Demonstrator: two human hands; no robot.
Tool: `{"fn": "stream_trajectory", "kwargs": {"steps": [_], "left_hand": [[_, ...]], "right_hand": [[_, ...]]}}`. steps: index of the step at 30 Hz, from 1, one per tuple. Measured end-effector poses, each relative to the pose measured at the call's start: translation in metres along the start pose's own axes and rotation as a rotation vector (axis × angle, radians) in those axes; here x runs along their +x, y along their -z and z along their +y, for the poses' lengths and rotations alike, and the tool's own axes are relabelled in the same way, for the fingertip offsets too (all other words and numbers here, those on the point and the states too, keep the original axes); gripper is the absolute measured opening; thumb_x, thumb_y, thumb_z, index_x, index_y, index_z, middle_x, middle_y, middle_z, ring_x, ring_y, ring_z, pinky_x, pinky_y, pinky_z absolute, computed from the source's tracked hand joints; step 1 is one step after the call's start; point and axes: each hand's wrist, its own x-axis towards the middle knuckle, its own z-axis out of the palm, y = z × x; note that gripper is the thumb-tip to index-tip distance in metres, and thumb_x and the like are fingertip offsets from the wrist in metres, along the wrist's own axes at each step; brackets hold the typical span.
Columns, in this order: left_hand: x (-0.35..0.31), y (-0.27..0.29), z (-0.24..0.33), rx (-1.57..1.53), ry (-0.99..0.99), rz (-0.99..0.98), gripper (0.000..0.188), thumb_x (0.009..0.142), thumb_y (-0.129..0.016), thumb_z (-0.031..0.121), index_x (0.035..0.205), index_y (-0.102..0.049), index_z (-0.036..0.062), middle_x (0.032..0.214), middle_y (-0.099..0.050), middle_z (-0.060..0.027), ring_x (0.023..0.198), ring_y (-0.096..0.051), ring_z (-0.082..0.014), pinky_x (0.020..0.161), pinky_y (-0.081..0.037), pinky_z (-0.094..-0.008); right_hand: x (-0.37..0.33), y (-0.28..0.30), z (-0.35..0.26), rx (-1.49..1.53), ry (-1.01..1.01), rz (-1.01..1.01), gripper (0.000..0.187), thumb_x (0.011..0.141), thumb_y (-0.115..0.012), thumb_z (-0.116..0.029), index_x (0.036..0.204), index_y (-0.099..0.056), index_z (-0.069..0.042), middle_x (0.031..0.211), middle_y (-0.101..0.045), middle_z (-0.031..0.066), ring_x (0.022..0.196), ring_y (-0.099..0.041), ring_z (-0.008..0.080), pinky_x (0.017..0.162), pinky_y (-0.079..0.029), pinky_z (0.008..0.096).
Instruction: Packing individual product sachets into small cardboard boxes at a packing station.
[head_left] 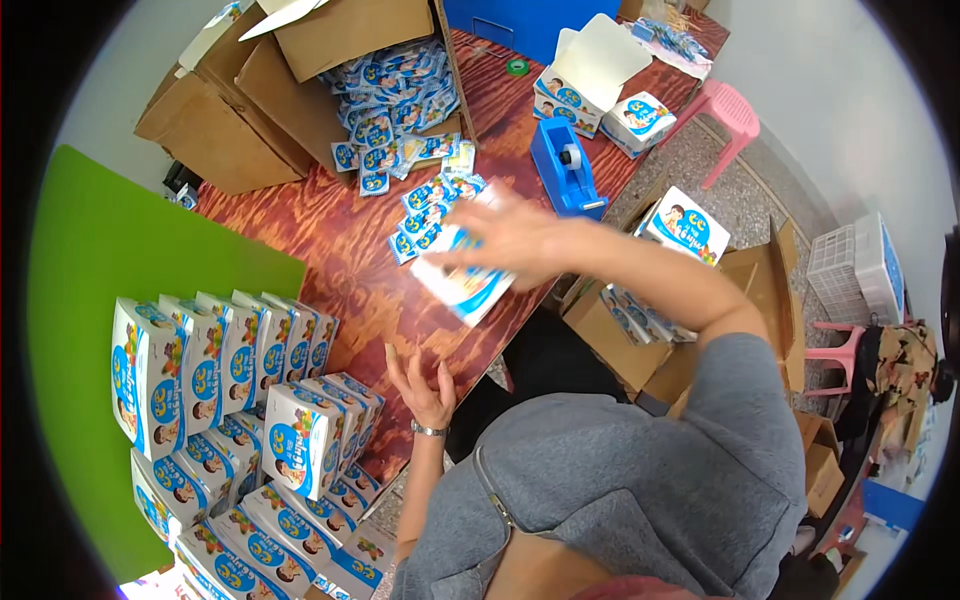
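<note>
My right hand (pixel 515 238), smeared by motion, reaches across the table with its fingers closed over a white and blue small carton (pixel 470 292). The carton is blurred too and tilted near the table's front edge. Just beyond it lies a loose group of small blue and white sachets (pixel 422 215), partly hidden by the hand. My left hand (pixel 424 388) is empty, its fingers spread above the table edge, beside the stacked cartons (pixel 296 440) on the left.
A large cardboard box (pixel 290 105) spills sachets onto the wood-patterned table (pixel 345 280). A blue tape dispenser (pixel 562 165) stands right of my hand, near an open-lidded carton (pixel 575 95). An open cardboard box (pixel 610 345) with cartons sits to my right, and a pink stool (pixel 725 115) behind.
</note>
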Motion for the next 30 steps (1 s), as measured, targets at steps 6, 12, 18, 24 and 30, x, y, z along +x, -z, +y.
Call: {"fn": "stream_trajectory", "kwargs": {"steps": [6,12,18,24,30], "left_hand": [[-0.018,-0.020,-0.009,0.009,0.060,-0.116,0.044,0.085,-0.069,0.002,0.127,-0.056,-0.0010,0.152,-0.035,-0.0305,0.137,-0.041,-0.0457,0.109,-0.042,-0.0482],[-0.016,-0.035,-0.007,0.035,0.092,-0.208,0.043,0.085,-0.067,-0.001,0.127,-0.058,-0.0009,0.150,-0.037,-0.0300,0.137,-0.042,-0.0455,0.109,-0.042,-0.0474],[-0.015,-0.037,-0.011,0.086,0.148,-0.237,0.041,0.085,-0.067,0.000,0.126,-0.058,-0.0007,0.150,-0.038,-0.0299,0.133,-0.046,-0.0453,0.107,-0.043,-0.0469],[-0.014,-0.045,-0.011,0.088,0.173,-0.270,0.042,0.084,-0.069,0.002,0.125,-0.058,0.0016,0.149,-0.039,-0.0299,0.132,-0.046,-0.0460,0.108,-0.043,-0.0464],[-0.022,-0.044,-0.009,0.062,0.215,-0.257,0.041,0.086,-0.067,0.000,0.126,-0.059,0.0025,0.149,-0.040,-0.0299,0.133,-0.046,-0.0455,0.108,-0.042,-0.0463]], "right_hand": [[-0.115,0.047,0.127,-0.174,-0.456,-0.033,0.118,0.055,-0.079,0.004,0.156,-0.028,-0.029,0.152,-0.037,0.0130,0.144,-0.034,0.0341,0.105,-0.041,0.0581],[-0.207,0.005,0.260,-0.237,-0.617,-0.117,0.124,0.054,-0.080,0.006,0.158,-0.023,-0.030,0.150,-0.040,0.0091,0.143,-0.037,0.0312,0.108,-0.040,0.0587],[-0.195,-0.047,0.323,-0.275,-0.769,-0.309,0.122,0.064,-0.077,0.008,0.158,-0.015,-0.038,0.165,-0.019,0.0019,0.150,-0.024,0.0297,0.118,-0.031,0.0597],[-0.215,-0.055,0.346,-0.108,-0.676,-0.205,0.109,0.065,-0.073,0.005,0.159,-0.023,-0.024,0.163,-0.026,0.0129,0.144,-0.035,0.0385,0.117,-0.036,0.0390],[-0.251,-0.082,0.374,0.756,-0.923,0.470,0.068,0.093,-0.063,-0.040,0.151,-0.042,-0.012,0.140,-0.055,0.0191,0.131,-0.050,0.0287,0.109,-0.039,0.0370]]}}
